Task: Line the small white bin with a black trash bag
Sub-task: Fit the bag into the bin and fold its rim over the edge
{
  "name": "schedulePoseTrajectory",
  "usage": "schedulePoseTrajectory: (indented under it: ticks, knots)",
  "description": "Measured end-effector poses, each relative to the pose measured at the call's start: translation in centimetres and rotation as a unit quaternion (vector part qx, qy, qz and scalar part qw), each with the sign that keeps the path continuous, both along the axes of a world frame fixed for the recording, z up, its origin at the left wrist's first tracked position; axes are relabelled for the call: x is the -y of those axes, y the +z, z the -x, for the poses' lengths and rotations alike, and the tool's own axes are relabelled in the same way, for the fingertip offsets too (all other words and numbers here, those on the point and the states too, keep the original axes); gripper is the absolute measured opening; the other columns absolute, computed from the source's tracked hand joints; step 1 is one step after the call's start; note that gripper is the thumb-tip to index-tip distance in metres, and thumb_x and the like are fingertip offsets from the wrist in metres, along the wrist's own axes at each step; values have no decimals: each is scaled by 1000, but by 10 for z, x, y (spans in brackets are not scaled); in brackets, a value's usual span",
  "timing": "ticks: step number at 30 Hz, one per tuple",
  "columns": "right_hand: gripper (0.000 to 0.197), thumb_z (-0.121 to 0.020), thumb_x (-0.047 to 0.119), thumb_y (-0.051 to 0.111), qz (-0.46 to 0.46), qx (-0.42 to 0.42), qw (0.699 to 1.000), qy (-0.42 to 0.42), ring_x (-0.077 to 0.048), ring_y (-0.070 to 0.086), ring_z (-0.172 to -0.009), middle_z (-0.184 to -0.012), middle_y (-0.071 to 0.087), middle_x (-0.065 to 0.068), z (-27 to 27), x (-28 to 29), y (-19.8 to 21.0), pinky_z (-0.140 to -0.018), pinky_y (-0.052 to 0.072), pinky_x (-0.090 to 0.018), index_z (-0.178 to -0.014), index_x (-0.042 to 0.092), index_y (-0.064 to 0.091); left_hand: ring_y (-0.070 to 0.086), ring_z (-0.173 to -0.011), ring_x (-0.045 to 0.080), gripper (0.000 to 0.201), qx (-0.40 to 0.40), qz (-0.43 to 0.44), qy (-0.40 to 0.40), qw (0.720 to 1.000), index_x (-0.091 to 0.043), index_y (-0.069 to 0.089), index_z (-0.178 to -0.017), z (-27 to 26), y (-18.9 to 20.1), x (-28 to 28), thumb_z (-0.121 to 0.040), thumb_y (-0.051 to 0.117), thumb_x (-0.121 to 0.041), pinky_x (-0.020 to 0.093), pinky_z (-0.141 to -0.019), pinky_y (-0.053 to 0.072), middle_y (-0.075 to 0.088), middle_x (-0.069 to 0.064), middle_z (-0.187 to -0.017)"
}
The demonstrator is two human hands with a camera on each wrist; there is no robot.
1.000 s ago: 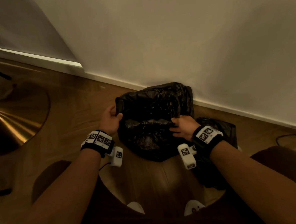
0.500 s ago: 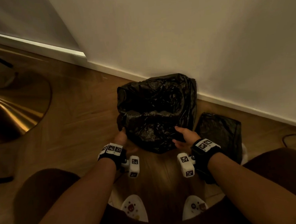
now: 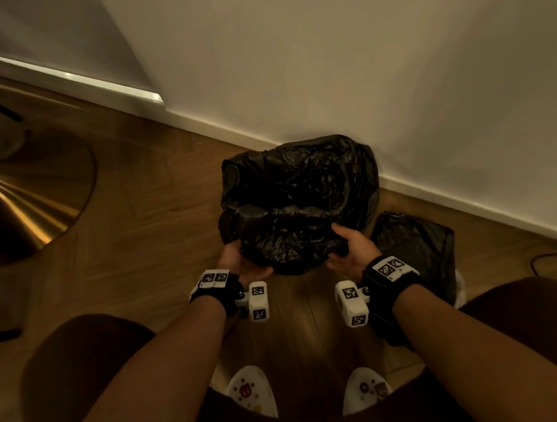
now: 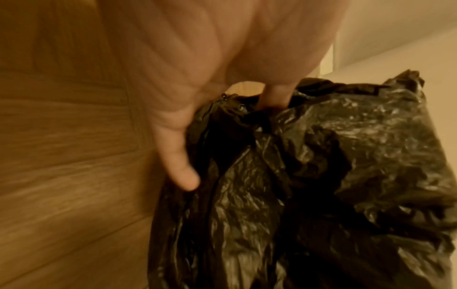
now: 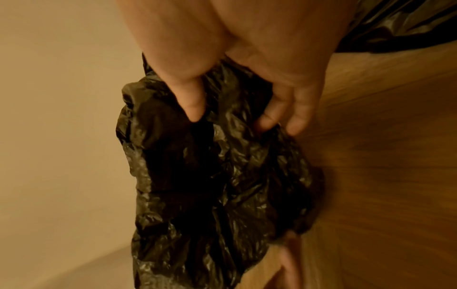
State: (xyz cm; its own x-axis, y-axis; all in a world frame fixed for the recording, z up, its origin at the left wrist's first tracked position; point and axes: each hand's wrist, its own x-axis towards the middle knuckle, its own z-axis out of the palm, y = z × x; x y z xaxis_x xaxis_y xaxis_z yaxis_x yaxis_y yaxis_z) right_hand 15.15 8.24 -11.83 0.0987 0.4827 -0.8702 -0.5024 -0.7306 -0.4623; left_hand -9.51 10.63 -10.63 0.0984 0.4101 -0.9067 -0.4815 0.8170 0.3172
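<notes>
A crinkled black trash bag [image 3: 296, 203] is draped over a boxy shape on the wooden floor by the wall; no white of a bin shows under it. My left hand [image 3: 241, 262] holds the bag's near lower left edge. In the left wrist view one of its fingers [image 4: 274, 95] is tucked into a fold of the bag [image 4: 321, 176] and another lies along its side. My right hand [image 3: 351, 248] grips the near lower right edge. In the right wrist view its fingers [image 5: 195, 109] pinch the film of the bag [image 5: 210, 176].
A second black bag [image 3: 416, 251] sits just right of my right wrist, with a white edge [image 3: 459, 287] showing beside it. A brass lamp base [image 3: 25, 200] stands at the left. The skirting board [image 3: 465, 202] runs behind, and a cable [image 3: 554, 257] lies at the far right.
Both hands have come down from the bag's upper sides to its near lower edge, and the bag now hangs lower over the shape.
</notes>
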Motion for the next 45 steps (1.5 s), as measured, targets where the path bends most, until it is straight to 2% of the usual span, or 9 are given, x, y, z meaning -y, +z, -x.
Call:
schedulePoseTrajectory:
  ticks: [7,13,16,19,26,31,36,40,45]
  knots:
    - [47,-82,-4,67,-5,40,998,-37,-32,64,-97,-102,66,-16,-1,-4,-11,-72,57,-40,-127,-4,55,63,-107,32,40,-5,-62,21,998,-10,55,-134,-3,-6,-19,-100,40,-23,40,-72,57,63,16,-128]
    - [54,-85,-3,68,26,82,994,-61,-41,63,-107,-116,63,-23,-9,-3,-17,-95,54,-49,-135,-7,46,50,-127,38,43,37,-65,137,988,-10,49,-138,1,-4,-21,-101,31,-23,55,-109,39,55,19,-134]
    - [43,-97,4,56,38,58,996,-59,-41,61,-108,-102,63,-21,-12,-7,-11,-100,49,-53,-136,-7,44,45,-133,36,45,21,-68,149,986,-10,46,-141,2,-1,-20,-103,28,-24,51,-111,36,52,16,-137]
    - [45,-102,2,39,3,-38,989,-141,-44,54,-122,-137,52,-23,-9,-9,-4,-102,44,-60,-146,6,34,46,-134,31,41,5,-76,188,979,-11,52,-135,2,-2,-24,-103,30,-22,44,-113,37,48,14,-148]
    - [53,-83,11,41,-88,-153,969,-174,-39,53,-124,-139,55,-17,0,-14,12,-102,46,-53,-135,8,48,55,-125,33,66,42,-132,180,974,-9,57,-134,12,4,-21,-69,47,-8,47,-111,38,60,10,-135]
    - [42,-76,-9,44,-44,5,998,-38,-32,63,-94,-122,62,-18,8,-15,7,-56,56,-31,-115,0,58,62,-109,36,49,-83,-88,41,992,-4,56,-132,9,-17,-27,-83,57,-1,45,-77,58,59,18,-134]
    - [68,-83,34,70,61,237,961,127,-35,61,-111,-130,60,-13,-3,-10,-11,-94,54,-48,-141,8,47,66,-94,31,27,-171,-74,-24,982,-11,64,-108,10,-19,-28,-83,73,-15,36,-63,56,66,16,-119]
    - [61,-92,42,59,80,89,993,-4,-36,66,-93,-128,55,-15,1,-10,10,-63,59,-44,-144,16,39,66,-97,29,31,-152,-63,-37,986,-10,59,-115,13,-7,-30,-87,69,-18,34,-70,58,65,14,-115]
    - [64,-88,64,49,-75,86,989,-94,-30,67,-96,-117,57,-7,7,-17,52,-86,55,-45,-137,25,38,59,-96,36,36,-161,-45,-57,984,-4,53,-119,12,20,-38,-83,51,-7,46,-78,54,57,18,-116]
